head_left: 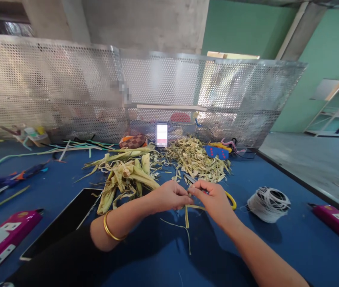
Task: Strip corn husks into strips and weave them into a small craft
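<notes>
My left hand [169, 196] and my right hand [211, 198] meet over the blue table [157, 255], both pinched on thin strips of dried corn husk [186, 217] that hang down between them. A gold bangle sits on my left wrist. Just behind my hands lies a heap of whole husks [126, 177] and a pile of shredded husk [195, 157]. Scissors with yellow handles [231, 199] lie under my right hand, their blades pointing toward the pile.
A ball of white string [269, 204] rests to the right. A dark tablet [64, 221] lies at left. Pink power strips sit at far left [4, 237] and far right [338, 223]. A perforated metal screen [127, 91] bounds the table's back.
</notes>
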### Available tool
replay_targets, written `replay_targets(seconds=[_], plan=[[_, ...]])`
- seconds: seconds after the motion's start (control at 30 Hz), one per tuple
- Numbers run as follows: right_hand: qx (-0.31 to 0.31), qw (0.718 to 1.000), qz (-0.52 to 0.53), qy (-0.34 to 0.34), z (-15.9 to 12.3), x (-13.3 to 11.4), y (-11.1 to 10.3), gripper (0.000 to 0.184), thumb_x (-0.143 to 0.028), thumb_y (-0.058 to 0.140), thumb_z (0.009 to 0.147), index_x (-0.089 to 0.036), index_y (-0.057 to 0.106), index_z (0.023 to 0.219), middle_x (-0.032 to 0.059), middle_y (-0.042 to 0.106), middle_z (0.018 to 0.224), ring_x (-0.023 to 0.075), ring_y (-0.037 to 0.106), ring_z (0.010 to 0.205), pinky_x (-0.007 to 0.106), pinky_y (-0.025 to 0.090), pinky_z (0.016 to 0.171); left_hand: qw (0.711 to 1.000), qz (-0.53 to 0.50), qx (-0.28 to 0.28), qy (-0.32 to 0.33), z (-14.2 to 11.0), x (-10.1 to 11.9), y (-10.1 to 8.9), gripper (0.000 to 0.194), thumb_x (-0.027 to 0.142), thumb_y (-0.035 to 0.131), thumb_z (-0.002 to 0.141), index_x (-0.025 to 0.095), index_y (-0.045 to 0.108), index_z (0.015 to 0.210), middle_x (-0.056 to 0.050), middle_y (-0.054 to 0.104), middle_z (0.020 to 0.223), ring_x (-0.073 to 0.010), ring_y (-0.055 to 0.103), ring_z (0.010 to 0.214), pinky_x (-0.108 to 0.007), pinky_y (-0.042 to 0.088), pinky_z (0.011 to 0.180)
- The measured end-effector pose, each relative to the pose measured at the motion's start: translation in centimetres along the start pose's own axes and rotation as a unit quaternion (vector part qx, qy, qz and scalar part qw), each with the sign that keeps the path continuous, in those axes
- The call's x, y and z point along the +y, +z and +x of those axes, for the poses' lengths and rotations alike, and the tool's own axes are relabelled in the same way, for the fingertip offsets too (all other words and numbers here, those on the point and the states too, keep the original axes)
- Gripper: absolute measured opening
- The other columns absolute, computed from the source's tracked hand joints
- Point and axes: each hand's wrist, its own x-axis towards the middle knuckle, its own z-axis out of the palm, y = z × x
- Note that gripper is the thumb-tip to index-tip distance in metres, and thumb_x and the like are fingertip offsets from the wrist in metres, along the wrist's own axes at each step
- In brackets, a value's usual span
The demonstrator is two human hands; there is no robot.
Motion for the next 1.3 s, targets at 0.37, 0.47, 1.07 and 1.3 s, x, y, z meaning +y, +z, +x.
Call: replay_targets(seconds=[0.37,0.47,1.07,1.3], plan=[[0.211,0.951,-0.179,-0.137,0.1,0.1,-2.0,0.021,-0.034,0.047,0.088,-0.022,0.064,0.089,0.0069,0.068,0.093,0.0234,0.059,0.090,0.037,0.040,0.082,0.975,-0.206,0.056,-0.057,0.5,0.1,-0.7,0.057,0.066,0.054,0.069,0.012,0.067,0.081,-0.001,0.062,0.056,-0.0110,0.052,0.051,-0.025,0.038,0.056],[0.203,0.923,-0.262,-0.196,-0.3,-0.3,-2.4,0.026,-0.033,0.046,0.090,-0.022,0.060,0.071,0.0040,0.066,0.073,0.0207,0.059,0.076,0.038,0.036,0.083,0.961,-0.258,0.079,-0.060,0.5,0.1,-1.6,0.058,0.067,0.051,0.072,0.012,0.066,0.083,-0.003,0.064,0.060,-0.0117,0.054,0.053,-0.025,0.038,0.056],[0.080,0.925,-0.241,-0.283,-1.6,-1.2,-0.2,0.028,-0.021,0.039,0.092,-0.020,0.054,0.068,0.0026,0.056,0.066,0.0173,0.050,0.068,0.033,0.037,0.070,0.964,-0.234,0.124,-0.014,0.5,0.2,-0.7,0.037,0.049,0.057,0.073,0.015,0.065,0.083,0.003,0.058,0.054,-0.0078,0.049,0.046,-0.021,0.033,0.050],[0.078,0.904,-0.323,-0.268,-0.2,-0.5,-1.9,0.015,-0.029,0.049,0.090,-0.024,0.062,0.093,0.0054,0.065,0.094,0.0224,0.056,0.094,0.042,0.031,0.095,0.977,-0.183,0.105,-0.011,0.1,0.5,-0.6,0.035,0.047,0.072,0.060,0.015,0.058,0.058,0.006,0.046,0.046,-0.0061,0.038,0.045,-0.021,0.029,0.048]])
